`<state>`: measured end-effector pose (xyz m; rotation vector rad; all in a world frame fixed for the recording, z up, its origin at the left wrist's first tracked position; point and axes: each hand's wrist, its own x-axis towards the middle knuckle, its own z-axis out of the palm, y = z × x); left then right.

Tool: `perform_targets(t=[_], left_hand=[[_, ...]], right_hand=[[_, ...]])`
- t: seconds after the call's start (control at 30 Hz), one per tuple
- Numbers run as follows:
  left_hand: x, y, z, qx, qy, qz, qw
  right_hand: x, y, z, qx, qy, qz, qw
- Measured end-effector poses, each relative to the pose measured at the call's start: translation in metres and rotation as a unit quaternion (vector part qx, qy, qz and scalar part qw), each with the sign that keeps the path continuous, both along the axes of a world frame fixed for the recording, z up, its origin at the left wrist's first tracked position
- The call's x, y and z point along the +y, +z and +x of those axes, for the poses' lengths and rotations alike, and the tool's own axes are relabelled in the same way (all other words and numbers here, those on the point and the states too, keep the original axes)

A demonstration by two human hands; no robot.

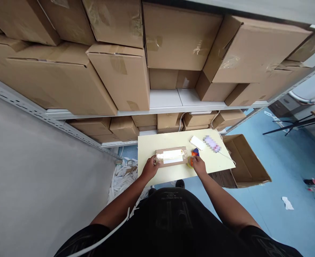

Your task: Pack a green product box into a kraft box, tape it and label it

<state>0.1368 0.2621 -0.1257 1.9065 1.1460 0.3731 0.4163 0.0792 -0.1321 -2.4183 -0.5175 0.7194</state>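
Note:
On the pale yellow table [149,142] lies a small brown cardboard box [184,151], with a white label [172,156] and shiny clear tape across its top. My left hand [150,168] grips the left end of this box, thumb and fingers closed at its edge. At the opposite end, my right hand [199,166] is closed around an orange and blue tape dispenser [195,152]. Its yellowish tape roll sits close to the box's right end; whether the tape touches the box I cannot tell.
Behind the table stands a metal shelf [168,107] filled with cardboard cartons [184,35]. A white packet [197,142] and a pixelated purplish object [212,143] with a cable lie at the table's right. An open carton [248,160] sits on the floor; paper strips [121,182] heap at left.

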Motion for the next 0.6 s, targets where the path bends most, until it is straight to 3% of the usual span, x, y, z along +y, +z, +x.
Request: perform_targets(t=[0.07,0.2,0.3,0.37,0.47,0.53,0.6], left_hand=[[0.005,0.000,0.008,0.020,0.009,0.012,1.000],[0.011,0.001,0.017,0.028,0.024,0.018,0.999],[0.009,0.000,0.012,0.023,0.054,0.000,0.998],[0.004,0.000,0.006,0.015,0.080,-0.011,0.997],[-0.005,0.002,-0.007,0.011,0.114,-0.025,0.993],[-0.011,0.005,-0.016,0.014,0.129,-0.040,0.991],[-0.017,0.011,-0.023,0.016,0.131,-0.056,0.990]], right_hand=[[0.001,-0.004,0.024,-0.037,0.014,-0.095,0.995],[0.006,-0.015,0.060,0.002,0.075,-0.177,0.981],[-0.001,-0.014,0.072,-0.009,0.120,-0.175,0.977],[-0.011,-0.003,0.080,-0.038,0.145,-0.138,0.979],[-0.014,0.036,0.100,-0.081,0.174,-0.057,0.980],[0.006,0.078,0.115,-0.100,0.190,0.006,0.977],[0.044,0.128,0.128,-0.122,0.182,0.068,0.973]])
